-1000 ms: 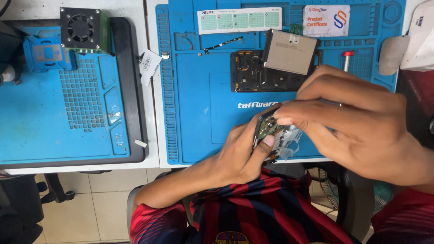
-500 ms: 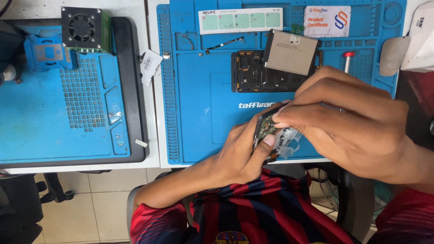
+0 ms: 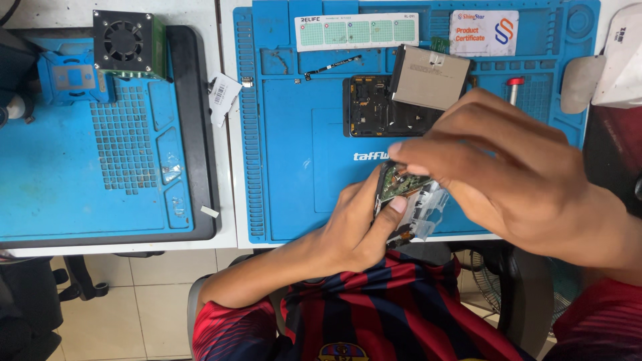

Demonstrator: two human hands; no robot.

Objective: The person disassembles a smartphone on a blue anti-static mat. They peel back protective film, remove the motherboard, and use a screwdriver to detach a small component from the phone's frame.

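Head view, the only one we have: just below the middle of the frame our left hand [image 3: 351,224] cups a small circuit board [image 3: 400,185], fingers curled around its left edge and the thumb pressed on its face. Our right hand [image 3: 508,170] comes in from the right, fingertips pinched at the board's upper edge; whether they grip the board or something tiny on it, we cannot tell. Clear film [image 3: 428,210] hangs off the board's lower right side.

We judge the board light, stiff and fragile, with exposed parts on its face, so it is best taken by the bare edges rather than the face; the film looks soft and limp.

Above the hands, on the blue mat [image 3: 294,167], lies an opened phone frame [image 3: 374,107] with a grey plate [image 3: 428,77] leaning over it. A fan block [image 3: 124,41] sits at upper left.
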